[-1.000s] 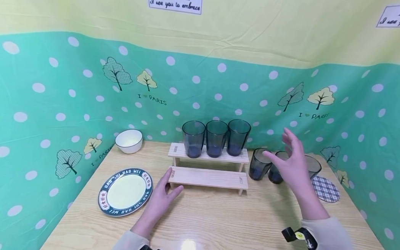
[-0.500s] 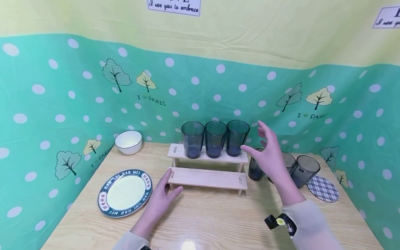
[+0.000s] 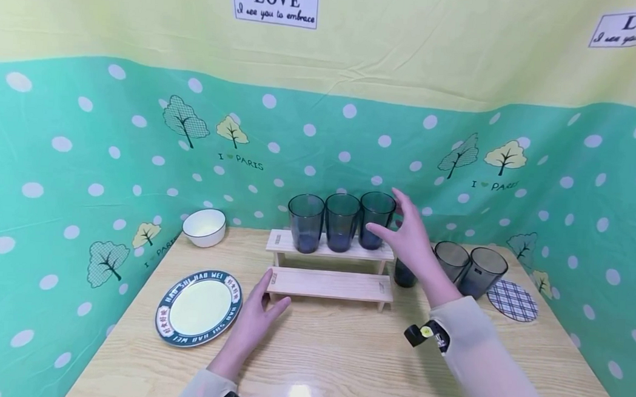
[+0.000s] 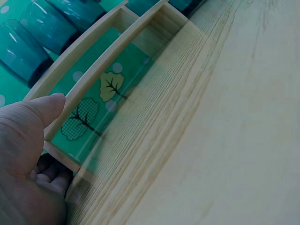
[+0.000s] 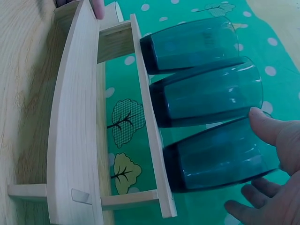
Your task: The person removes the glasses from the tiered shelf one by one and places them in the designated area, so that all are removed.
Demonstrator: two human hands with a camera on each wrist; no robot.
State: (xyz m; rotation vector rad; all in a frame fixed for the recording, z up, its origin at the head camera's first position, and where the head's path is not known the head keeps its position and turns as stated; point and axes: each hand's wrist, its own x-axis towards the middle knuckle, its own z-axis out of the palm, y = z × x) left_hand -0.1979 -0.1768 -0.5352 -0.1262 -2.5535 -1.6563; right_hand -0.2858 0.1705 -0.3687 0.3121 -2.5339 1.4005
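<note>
— Wooden table (image 3: 341, 358), green dotted backdrop. Where are the hands?

— Left hand (image 3: 253, 316) braces the rack (image 3: 329, 282), thumb on its end. Right hand (image 3: 411, 240), fingers spread, nears the rightmost upper-shelf glass (image 3: 375, 219).

— Best approach?

— Probably wrap it mid-body, avoiding its neighbours.

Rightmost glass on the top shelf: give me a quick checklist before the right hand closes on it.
1. Right hand open, fingers spread beside the rightmost glass: ok.
2. Contact with the glass: cannot tell; in the right wrist view the thumb lies at its wall.
3. Glass upright on the top shelf, in a row with the middle glass and the left glass: ok.
4. Gap to the middle glass: not ok, they stand very close.
5. Left hand steadying the rack at the lower shelf: ok.
6. Three more glasses on the table behind the right arm, apart from the rack: ok.
</note>
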